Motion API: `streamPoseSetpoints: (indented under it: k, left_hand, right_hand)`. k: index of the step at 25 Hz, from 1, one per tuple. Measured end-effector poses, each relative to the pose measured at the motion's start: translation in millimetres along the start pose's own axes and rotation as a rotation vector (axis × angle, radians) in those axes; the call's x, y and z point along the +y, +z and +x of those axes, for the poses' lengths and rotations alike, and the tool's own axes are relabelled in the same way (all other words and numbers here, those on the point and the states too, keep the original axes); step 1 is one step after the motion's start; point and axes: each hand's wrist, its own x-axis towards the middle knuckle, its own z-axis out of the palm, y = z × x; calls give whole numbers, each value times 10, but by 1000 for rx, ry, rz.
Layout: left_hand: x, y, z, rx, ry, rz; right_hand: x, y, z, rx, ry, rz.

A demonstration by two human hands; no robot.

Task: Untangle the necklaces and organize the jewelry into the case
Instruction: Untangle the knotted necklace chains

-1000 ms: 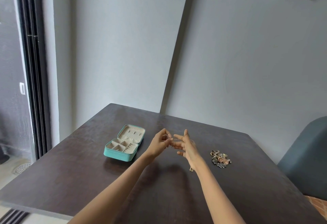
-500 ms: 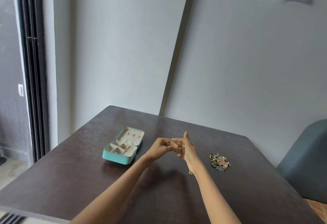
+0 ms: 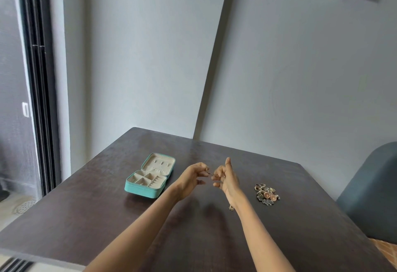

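I hold both hands up over the middle of the dark wooden worktop [image 3: 86,218] so the thin gold chain necklace [image 3: 211,173] hangs free while I work it. My left hand [image 3: 191,180] pinches one bit of it between thumb and fingertips; my right hand [image 3: 227,178] curls round the rest, and a small pendant [image 3: 231,207] dangles below that wrist. The open teal zip jewellery case [image 3: 148,182] waits toward the left edge, its cream compartments showing nothing in them. The heap of mixed rings and earrings [image 3: 267,194] lies untouched toward the right edge, so sorting looks barely begun.
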Motion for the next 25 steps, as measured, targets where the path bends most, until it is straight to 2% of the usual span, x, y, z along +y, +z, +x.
streamPoseSetpoints:
  k: [4,6,10,12,15,17,21,25]
  left_hand:
    - [-40,-1,1,-20,10,-114]
    - [-61,21,-6,-4,18,-220]
    - [-94,94,11,64,62,-457]
    - [-93,104,10,65,81,-374]
    - [-87,57,-13,61,134,3]
    - [-67,26,-21,56,162,149]
    - [-15,6,12,94,190,216]
    - [61,0,13,111,176,223]
  right_hand:
    - [10,-29,-18,56,-7,124]
    - [5,-41,-29,26,25,185]
    - [31,-8,-78,-25,40,125]
    - [51,-4,-79,-28,42,89]
    - [8,-32,-62,-17,36,-27]
    - [-28,-42,-35,-13,57,-102]
    - [-44,-52,-7,-31,88,-173]
    - [-38,-104,-46,-130,18,-157]
